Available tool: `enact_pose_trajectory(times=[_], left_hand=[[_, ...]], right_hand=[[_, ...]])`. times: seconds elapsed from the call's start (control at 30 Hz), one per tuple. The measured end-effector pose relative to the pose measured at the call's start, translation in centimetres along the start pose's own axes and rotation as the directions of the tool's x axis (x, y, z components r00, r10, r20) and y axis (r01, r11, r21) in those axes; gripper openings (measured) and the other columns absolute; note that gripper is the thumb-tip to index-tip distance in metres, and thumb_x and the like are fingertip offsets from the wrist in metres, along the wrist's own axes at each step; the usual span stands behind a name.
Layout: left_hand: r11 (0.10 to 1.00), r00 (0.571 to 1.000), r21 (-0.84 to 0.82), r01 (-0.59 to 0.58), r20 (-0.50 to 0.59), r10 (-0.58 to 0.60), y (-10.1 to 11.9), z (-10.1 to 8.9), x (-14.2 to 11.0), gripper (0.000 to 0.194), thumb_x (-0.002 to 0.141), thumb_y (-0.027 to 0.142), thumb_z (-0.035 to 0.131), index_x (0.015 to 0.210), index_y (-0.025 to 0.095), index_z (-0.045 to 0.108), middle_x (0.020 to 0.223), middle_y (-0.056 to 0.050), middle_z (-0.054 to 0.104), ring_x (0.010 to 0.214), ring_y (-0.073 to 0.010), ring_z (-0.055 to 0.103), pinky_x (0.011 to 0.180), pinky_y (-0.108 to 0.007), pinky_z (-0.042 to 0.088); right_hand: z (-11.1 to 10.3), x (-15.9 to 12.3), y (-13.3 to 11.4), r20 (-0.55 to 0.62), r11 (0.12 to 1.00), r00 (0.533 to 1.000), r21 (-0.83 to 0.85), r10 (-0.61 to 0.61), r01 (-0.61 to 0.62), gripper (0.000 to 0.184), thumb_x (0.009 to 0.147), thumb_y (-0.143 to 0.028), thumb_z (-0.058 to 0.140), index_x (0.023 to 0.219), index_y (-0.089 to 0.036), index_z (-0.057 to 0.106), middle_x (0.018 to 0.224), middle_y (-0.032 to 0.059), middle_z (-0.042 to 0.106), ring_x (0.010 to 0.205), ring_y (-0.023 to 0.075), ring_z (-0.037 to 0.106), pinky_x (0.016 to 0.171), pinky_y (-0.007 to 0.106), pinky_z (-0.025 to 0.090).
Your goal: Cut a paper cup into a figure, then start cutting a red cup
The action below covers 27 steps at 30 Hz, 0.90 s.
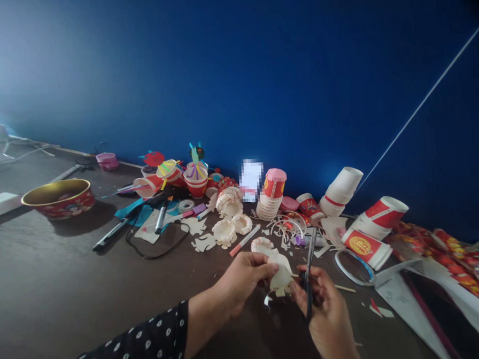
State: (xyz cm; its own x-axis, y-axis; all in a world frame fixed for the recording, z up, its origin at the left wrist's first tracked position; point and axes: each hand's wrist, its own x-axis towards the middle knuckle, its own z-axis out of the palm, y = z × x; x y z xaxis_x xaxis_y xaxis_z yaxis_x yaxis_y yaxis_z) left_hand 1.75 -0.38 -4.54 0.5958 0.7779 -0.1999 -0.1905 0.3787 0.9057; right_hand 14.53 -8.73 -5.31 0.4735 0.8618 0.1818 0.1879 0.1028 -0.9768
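Blue wall and desk: a plain blue wall (234, 83) rises behind a dark desk (190, 305); clock directions below run from the held paper.
White paper piece: the cut paper (282, 271) is at the clock's centre, between both hands, a curled strip (267, 300) by its lower edge at 7.
Left hand: thumb and fingers of the left hand (244, 278) pinch its left side.
Right hand: the right hand (324, 309) has its fingers curled around black scissors (310, 259), blades pointing towards 12, thumb at the paper's lower right edge.
Scalloped paper pieces: a pair (224, 232) lies at 10.
Cup stack: it stands (274, 191) at 12.
Marker: purple-capped (302, 241), between 1 and 2.
Phone: dark, flat (442, 308), between 3 and 4.
Tearing risk: uneven pulling by the two hands could rip the thin paper.
Blade risk: turning the scissors inward carelessly could nick a fingertip or snip too deep.
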Motion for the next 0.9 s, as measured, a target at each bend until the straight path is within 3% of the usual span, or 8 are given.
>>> enact_pose_trajectory(times=[0.23, 0.6, 0.73, 0.9], left_hand=[[0.999, 0.999, 0.020, -0.045, -0.027, 0.045, -0.15, -0.19, 0.42, 0.035, 0.063, 0.046, 0.064, 0.058, 0.012, 0.058, 0.052, 0.002, 0.050, 0.049, -0.0069, 0.041, 0.052, -0.022, 0.030], [1.000, 1.000, -0.013, -0.003, -0.028, 0.002, -0.07, -0.42, 0.43, 0.024, 0.059, 0.032, 0.070, 0.064, 0.011, 0.060, 0.055, 0.001, 0.054, 0.050, -0.0066, 0.045, 0.052, -0.021, 0.032], [0.996, 0.998, -0.084, -0.022, 0.050, 0.026, -0.12, -0.38, 0.37, 0.030, 0.053, 0.021, 0.074, 0.079, 0.011, 0.063, 0.066, -0.002, 0.061, 0.057, -0.0088, 0.052, 0.058, -0.022, 0.037], [0.998, 0.986, -0.058, 0.036, 0.165, -0.026, -0.30, -0.08, -0.12, 0.034, 0.050, 0.017, 0.075, 0.082, 0.010, 0.065, 0.074, -0.005, 0.065, 0.063, -0.0117, 0.056, 0.064, -0.024, 0.040]], right_hand=[[0.15, 0.05, 0.60, -0.022, 0.999, 1.000, 0.039, -0.005, 0.006, 0.032, 0.063, -0.031, 0.072, 0.088, -0.019, 0.056, 0.068, 0.0029, 0.068, 0.061, 0.0183, 0.065, 0.055, 0.026, 0.055], [0.06, 0.25, 0.75, -0.013, 0.998, 1.000, 0.055, 0.021, -0.020, 0.034, 0.064, -0.035, 0.070, 0.089, -0.019, 0.054, 0.070, 0.0017, 0.067, 0.063, 0.0169, 0.064, 0.060, 0.026, 0.054], [0.12, 0.26, 0.66, -0.033, 0.999, 0.999, 0.043, 0.006, -0.004, 0.034, 0.063, -0.037, 0.070, 0.088, -0.019, 0.055, 0.069, 0.0019, 0.067, 0.062, 0.0176, 0.064, 0.057, 0.026, 0.054], [0.06, 0.19, 0.60, -0.050, 0.999, 0.998, -0.008, -0.040, 0.039, 0.032, 0.065, -0.033, 0.070, 0.090, -0.018, 0.056, 0.071, 0.0033, 0.068, 0.063, 0.0183, 0.065, 0.058, 0.026, 0.054]])
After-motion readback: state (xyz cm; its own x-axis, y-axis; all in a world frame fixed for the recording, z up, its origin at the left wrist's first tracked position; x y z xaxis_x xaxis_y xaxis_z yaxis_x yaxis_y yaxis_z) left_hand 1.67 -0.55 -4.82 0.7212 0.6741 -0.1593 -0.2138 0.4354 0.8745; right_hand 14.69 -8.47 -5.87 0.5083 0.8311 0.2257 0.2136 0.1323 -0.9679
